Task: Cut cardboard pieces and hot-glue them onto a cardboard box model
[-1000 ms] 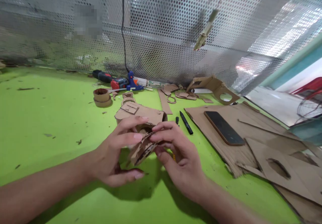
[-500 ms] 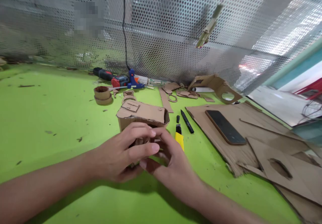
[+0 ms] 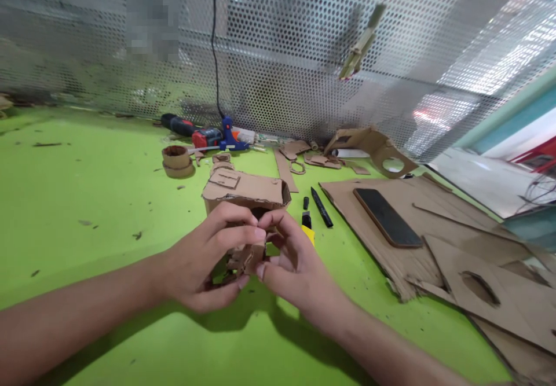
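Observation:
A small folded cardboard piece (image 3: 253, 257) with rough edges is held between both hands, partly hidden by the fingers. My left hand (image 3: 208, 258) is closed around its left side and top. From the right, my right hand (image 3: 295, 258) grips the same piece with thumb and fingers. Just behind the hands stands a cardboard box (image 3: 249, 191), its lower front hidden by them. A yellow utility knife (image 3: 308, 234) lies right behind my right hand, which covers part of it.
A black marker (image 3: 321, 207) and its cap (image 3: 306, 203) lie beyond the knife. On the right, a phone (image 3: 387, 217) rests on cardboard sheets (image 3: 360, 235). A blue glue gun (image 3: 232, 137), a drill (image 3: 191, 130) and cardboard rings (image 3: 178, 162) sit near the perforated metal screen (image 3: 278, 56).
Both hands have shifted and the fingers have moved apart at the bottom, so more of the cardboard piece shows. My right hand covers more of the knife.

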A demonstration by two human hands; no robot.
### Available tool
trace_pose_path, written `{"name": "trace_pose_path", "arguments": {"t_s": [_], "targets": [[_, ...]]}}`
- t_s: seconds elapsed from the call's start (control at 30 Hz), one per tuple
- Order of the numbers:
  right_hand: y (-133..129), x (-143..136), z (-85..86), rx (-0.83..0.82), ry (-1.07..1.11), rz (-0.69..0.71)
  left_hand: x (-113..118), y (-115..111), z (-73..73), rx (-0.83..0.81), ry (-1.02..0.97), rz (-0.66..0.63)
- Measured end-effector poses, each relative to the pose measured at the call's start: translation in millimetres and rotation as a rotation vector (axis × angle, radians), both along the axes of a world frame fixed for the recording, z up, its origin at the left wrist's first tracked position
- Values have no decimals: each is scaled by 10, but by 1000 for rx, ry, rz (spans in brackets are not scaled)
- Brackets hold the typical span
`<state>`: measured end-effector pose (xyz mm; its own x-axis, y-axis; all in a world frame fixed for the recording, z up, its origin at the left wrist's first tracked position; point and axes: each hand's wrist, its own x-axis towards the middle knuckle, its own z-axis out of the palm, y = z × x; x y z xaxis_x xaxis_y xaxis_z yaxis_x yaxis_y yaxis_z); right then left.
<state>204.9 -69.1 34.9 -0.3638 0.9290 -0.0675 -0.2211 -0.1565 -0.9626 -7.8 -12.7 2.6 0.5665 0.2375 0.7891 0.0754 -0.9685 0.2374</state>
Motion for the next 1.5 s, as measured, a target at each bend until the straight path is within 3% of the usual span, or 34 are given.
{"name": "trace_pose_path", "arguments": {"t_s": [0.3,0.53,0.6,0.7,0.83,0.97,1.13,1.2,1.23,1.3,1.4,1.5], "targets": [[19,51,82,-37,-115,-51,51,77,-132,-29,-109,-28],[110,186,-38,115,-156,-183,-7,114,-38,-64,-184,40],[112,210,-34,198,-303,-193,-28,114,-22,-111,-231,48],[97,198,-17,484,-678,-150,-42,106,-12,-181,-264,77],[107,179,-29,706,-1031,-150,-32,110,6,-119,-233,137],[127,231,4,792,-979,-248,-19,112,-59,-7,-191,85],[-2,144,86,812,-709,-13,-11,24,-103,85,-117,39],[-138,67,82,763,-676,-5,4,-49,-14,-39,-21,-57],[-221,38,62,742,-659,-47,18,-91,38,-194,74,-72],[-405,10,-29,739,-594,-140,58,-186,104,-263,114,-74],[-671,1,-299,846,-576,-142,123,-364,15,41,31,-118],[-918,-74,-617,865,-852,-159,172,-593,-214,250,83,-68]]}}
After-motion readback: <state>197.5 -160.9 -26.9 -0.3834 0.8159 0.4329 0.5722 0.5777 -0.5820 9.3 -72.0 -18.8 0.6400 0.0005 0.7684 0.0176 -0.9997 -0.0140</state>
